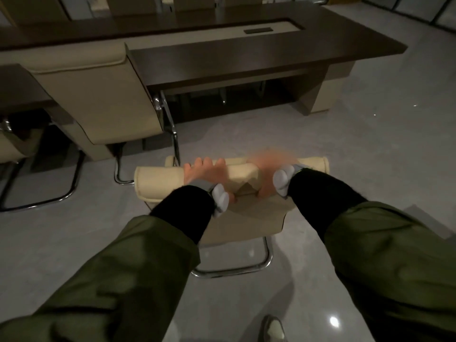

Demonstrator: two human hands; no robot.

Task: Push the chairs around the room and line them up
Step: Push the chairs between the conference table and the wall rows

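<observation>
Hands share the cream chair point(172, 176) headrest: left hand point(204, 172) grips it, right hand point(267, 174) too blurred to judge. Push evenly toward the gap beside the parked chair point(98, 95) at the conference table point(246, 55).

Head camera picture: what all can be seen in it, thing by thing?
Cream padded chair with chrome sled frame: one, cream, centre, out on the floor, its top roll under both hands.
Cream padded chairs at the table: two, cream; one pushed in at left, one cut off at the left edge.
Cream chair backs beyond the table: several, cream, top edge; count unclear.
Dark brown long conference table: one, dark brown top, cream base, across the top.
Glossy grey floor: grey, all around.
Shoe: one, pale, bottom edge.
Olive green jacket sleeves: two, over black cuffs.
Left hand: grips the chair top.
Right hand: blurred, on the chair top; grip unclear.
</observation>
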